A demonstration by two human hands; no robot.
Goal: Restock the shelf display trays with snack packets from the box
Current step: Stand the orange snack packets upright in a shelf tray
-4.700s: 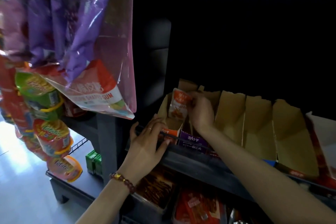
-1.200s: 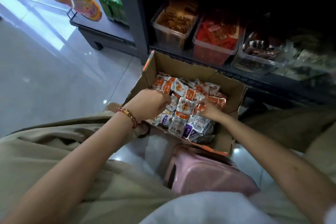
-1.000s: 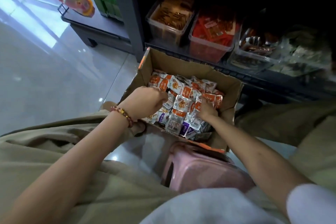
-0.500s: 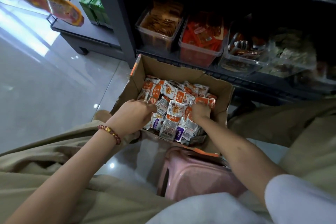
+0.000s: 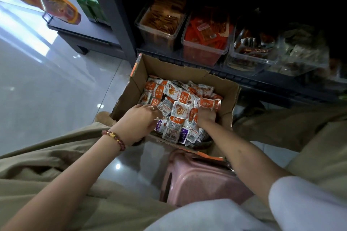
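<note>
Snack packets [image 5: 180, 111] in box [image 5: 228, 88], around fingers [image 5: 150, 108] of left hand [image 5: 138, 121], right hand [image 5: 206, 115]; grip hidden.

We see a plain brown cardboard box [image 5: 227, 95] with orange print along its flap edges. The packets [image 5: 180, 110] in it are mostly white with orange bands and a small orange-brown picture. A few nearer us are purple and white, with black barcodes. The stool [image 5: 197, 180] is pale pink. The bracelet [image 5: 114, 138] has dark pink and gold beads. The trousers [image 5: 47, 170] are khaki, the sleeve [image 5: 300, 202] white. The floor [image 5: 47, 90] is glossy pale grey tile. The shelf [image 5: 116, 15] is dark grey; one clear tub [image 5: 161, 22] on it shows brown contents, the next tub [image 5: 206, 35] orange-red. The cartons [image 5: 90, 5] are green.
</note>
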